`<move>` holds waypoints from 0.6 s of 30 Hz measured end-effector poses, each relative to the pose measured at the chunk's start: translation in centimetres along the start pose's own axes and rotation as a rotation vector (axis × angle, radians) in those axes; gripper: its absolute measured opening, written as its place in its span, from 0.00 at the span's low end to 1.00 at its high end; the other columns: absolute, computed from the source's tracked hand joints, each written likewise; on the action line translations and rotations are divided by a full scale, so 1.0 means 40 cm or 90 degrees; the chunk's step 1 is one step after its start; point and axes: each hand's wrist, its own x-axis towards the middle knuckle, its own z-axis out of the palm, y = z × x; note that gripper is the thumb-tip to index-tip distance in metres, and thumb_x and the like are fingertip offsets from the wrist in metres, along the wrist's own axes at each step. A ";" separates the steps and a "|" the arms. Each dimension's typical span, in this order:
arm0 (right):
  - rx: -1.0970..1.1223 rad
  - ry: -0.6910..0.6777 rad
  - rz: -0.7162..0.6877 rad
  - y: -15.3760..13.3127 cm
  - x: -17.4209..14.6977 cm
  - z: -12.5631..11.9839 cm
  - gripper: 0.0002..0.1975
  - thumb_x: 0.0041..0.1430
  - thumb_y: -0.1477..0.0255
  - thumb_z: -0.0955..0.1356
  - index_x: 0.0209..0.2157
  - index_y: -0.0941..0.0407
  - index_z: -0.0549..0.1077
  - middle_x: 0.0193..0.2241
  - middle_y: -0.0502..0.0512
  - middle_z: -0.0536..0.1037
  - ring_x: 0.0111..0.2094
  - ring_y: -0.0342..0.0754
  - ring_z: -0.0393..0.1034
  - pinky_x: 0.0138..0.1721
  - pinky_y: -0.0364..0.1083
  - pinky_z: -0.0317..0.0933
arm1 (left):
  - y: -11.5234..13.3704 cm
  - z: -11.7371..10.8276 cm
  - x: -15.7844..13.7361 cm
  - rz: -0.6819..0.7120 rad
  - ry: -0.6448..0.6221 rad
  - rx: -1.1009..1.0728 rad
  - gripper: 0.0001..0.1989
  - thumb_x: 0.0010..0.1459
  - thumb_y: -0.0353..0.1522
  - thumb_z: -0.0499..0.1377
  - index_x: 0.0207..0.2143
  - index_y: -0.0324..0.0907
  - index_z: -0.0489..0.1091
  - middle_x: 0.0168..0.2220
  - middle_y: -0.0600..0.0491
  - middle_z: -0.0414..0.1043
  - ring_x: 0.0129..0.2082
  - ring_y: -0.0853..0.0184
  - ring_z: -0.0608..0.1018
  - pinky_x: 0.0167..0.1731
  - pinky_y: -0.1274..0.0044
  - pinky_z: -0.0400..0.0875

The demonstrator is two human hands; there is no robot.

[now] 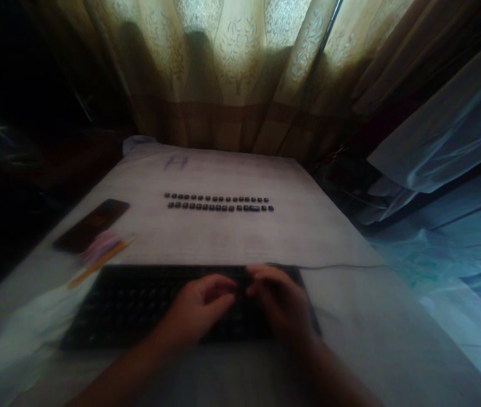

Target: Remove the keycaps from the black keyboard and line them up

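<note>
A black keyboard [138,305] lies across the near part of the cloth-covered table. Both of my hands are over its right half, close together and smeared by motion. My left hand [202,305] has its thumb and forefinger curled towards each other, tips nearly meeting. Just to its right, my right hand [280,302] is bent inward with the fingers drawn together. Anything between the fingertips of either hand is too dark and blurred to make out. Beyond the keyboard, small black keycaps [217,207] lie in two rows, one of them wider than the others.
Left of the keyboard are a dark phone [91,226], a crumpled pink cloth [102,246] and a yellow pencil-like stick [96,264]. White crumpled material [24,333] lies at the near left. A thin cable [337,266] runs right. Patterned curtains [240,68] hang behind the table.
</note>
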 end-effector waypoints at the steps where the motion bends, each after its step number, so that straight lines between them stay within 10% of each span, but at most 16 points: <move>1: -0.008 -0.004 -0.015 0.000 0.002 -0.001 0.07 0.62 0.76 0.63 0.38 0.50 0.70 0.36 0.54 0.77 0.27 0.45 0.74 0.31 0.46 0.70 | 0.003 0.000 0.000 -0.009 0.000 -0.011 0.13 0.50 0.36 0.60 0.38 0.41 0.72 0.30 0.54 0.77 0.24 0.70 0.74 0.25 0.78 0.67; 18: -0.251 -0.209 -0.167 -0.030 0.004 -0.008 0.13 0.66 0.71 0.62 0.49 0.52 0.74 0.31 0.55 0.77 0.30 0.47 0.71 0.30 0.44 0.67 | 0.027 0.019 -0.011 -0.034 0.008 -0.072 0.10 0.51 0.38 0.60 0.33 0.43 0.65 0.26 0.57 0.75 0.27 0.68 0.78 0.21 0.82 0.66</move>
